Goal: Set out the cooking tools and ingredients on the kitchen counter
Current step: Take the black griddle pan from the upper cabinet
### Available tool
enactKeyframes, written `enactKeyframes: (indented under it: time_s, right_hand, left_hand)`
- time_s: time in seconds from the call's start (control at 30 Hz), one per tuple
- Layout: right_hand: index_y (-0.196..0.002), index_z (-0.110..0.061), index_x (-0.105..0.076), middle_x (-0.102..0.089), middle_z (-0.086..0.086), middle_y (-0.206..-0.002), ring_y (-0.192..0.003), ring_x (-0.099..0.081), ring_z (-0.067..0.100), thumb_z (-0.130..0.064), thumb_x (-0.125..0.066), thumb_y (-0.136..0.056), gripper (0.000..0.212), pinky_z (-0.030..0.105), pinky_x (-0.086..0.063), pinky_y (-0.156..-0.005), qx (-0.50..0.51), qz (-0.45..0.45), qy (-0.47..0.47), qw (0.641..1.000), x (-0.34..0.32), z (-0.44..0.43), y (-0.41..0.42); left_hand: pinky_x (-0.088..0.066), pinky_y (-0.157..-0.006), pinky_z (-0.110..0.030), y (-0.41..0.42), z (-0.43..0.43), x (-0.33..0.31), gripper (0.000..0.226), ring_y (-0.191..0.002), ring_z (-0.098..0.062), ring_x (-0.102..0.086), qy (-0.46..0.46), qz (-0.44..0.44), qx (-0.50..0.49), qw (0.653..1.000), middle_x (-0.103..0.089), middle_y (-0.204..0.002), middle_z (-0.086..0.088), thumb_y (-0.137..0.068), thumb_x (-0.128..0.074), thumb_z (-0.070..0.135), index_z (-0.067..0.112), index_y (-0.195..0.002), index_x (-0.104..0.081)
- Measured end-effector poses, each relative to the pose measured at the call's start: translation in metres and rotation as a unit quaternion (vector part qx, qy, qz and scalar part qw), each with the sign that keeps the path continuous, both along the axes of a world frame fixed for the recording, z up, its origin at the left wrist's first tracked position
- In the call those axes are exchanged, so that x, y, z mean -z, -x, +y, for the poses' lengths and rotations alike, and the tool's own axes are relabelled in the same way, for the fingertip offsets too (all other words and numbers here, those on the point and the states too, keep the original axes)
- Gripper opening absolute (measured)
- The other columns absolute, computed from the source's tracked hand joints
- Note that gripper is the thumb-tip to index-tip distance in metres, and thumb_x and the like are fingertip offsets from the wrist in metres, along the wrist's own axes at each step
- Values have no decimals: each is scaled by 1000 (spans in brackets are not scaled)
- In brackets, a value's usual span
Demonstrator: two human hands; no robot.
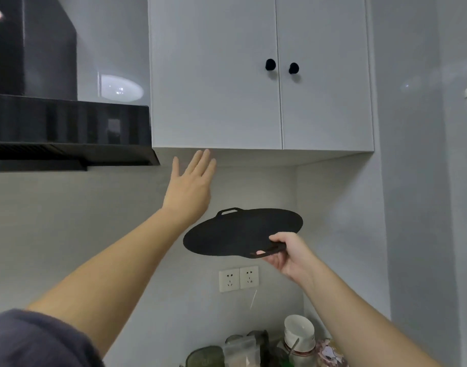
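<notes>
A flat round black griddle pan (237, 233) with two loop handles hangs in the air below the wall cabinet. My right hand (286, 251) grips its near handle, thumb on top and fingers underneath. My left hand (191, 185) is raised with straight fingers, its fingertips at the bottom edge of the white wall cabinet (216, 102). Both cabinet doors are closed, with two black knobs (270, 64) at the middle.
A black range hood (68, 128) juts out at the left beside the cabinet. Two wall sockets (239, 278) sit on the backsplash. Low at the bottom stand a white cup (299, 331), jars and a plastic bag (240, 349).
</notes>
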State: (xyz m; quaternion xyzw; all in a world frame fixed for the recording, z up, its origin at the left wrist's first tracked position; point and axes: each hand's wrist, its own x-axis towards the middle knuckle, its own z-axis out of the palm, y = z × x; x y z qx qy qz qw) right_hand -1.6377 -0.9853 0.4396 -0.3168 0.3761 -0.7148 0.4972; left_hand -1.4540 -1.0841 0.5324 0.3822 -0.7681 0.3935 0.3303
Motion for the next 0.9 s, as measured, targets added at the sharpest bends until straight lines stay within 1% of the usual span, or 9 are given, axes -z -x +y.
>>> enactKeyframes:
  time_s: [0.17,0.27,0.33,0.4,0.5,0.57,0.63,0.7,0.9]
  right_hand:
    - [-99,3,-56,-68,19,-85,-63,-68,32,4,-41,-94,16,31,-57,-43,-31,22,-5,999,30,-14,-30]
    - [-101,0,-57,-72,13,-79,-63,-69,27,2,-43,-94,16,31,-59,-49,-65,33,-6,997,52,-23,-71]
    - [-102,0,-58,-73,11,-74,-64,-68,27,2,-43,-94,17,30,-57,-48,-93,35,-3,995,65,-25,-103]
    - [-104,2,-56,-70,10,-71,-62,-64,26,1,-42,-94,17,32,-56,-50,-129,35,-4,991,79,-27,-138]
    - [-101,1,-56,-65,9,-67,-59,-59,23,-2,-43,-95,14,28,-54,-46,-169,29,-29,985,101,-25,-204]
    - [-94,-1,-60,-67,9,-67,-61,-61,24,-3,-45,-95,15,25,-54,-45,-195,24,-53,979,116,-18,-263]
    - [-87,-1,-61,-66,10,-66,-56,-62,21,-3,-45,-95,18,23,-52,-42,-222,15,-77,972,128,-12,-316]
    - [-86,0,-61,-66,10,-65,-53,-64,20,-3,-44,-95,20,23,-51,-40,-255,0,-100,962,140,-8,-370]
    - [-93,0,-56,-66,9,-64,-50,-64,17,-4,-43,-97,14,23,-49,-41,-372,-10,-137,918,180,-9,-526]
  left_hand:
    - [-7,-117,-51,-67,-7,93,65,-148,-19,6,-214,132,29,967,4,-162,-3,-97,-45,28,14,-152,-14]
    - [-16,-117,-42,-120,-1,131,62,-148,-19,0,-336,274,54,899,-6,-160,-2,-97,-49,30,13,-149,-21]
    - [-26,-104,-30,-156,11,148,51,-146,-20,-14,-386,374,71,840,-26,-147,1,-96,-52,30,14,-140,-31]
    - [-33,-97,-33,-195,25,164,51,-137,-24,-33,-437,478,84,757,-37,-137,1,-96,-53,33,14,-139,-33]
    - [-50,-91,-38,-271,41,190,24,-110,-24,-60,-513,619,188,564,-56,-132,-4,-97,-53,32,21,-119,-51]
    - [-55,-81,-38,-334,55,208,24,-101,-24,-67,-519,688,250,441,-68,-117,-7,-99,-51,24,11,-118,-57]
    - [-56,-76,-36,-387,72,222,22,-100,-24,-68,-496,736,294,355,-70,-111,-10,-100,-47,13,4,-117,-57]
    - [-58,-68,-33,-439,88,238,24,-99,-25,-67,-464,768,307,317,-68,-112,-14,-99,-42,5,-1,-119,-54]
    - [-61,-70,-39,-595,133,279,27,-105,-29,-63,-366,840,270,297,-63,-122,-20,-98,-39,0,-3,-121,-52]
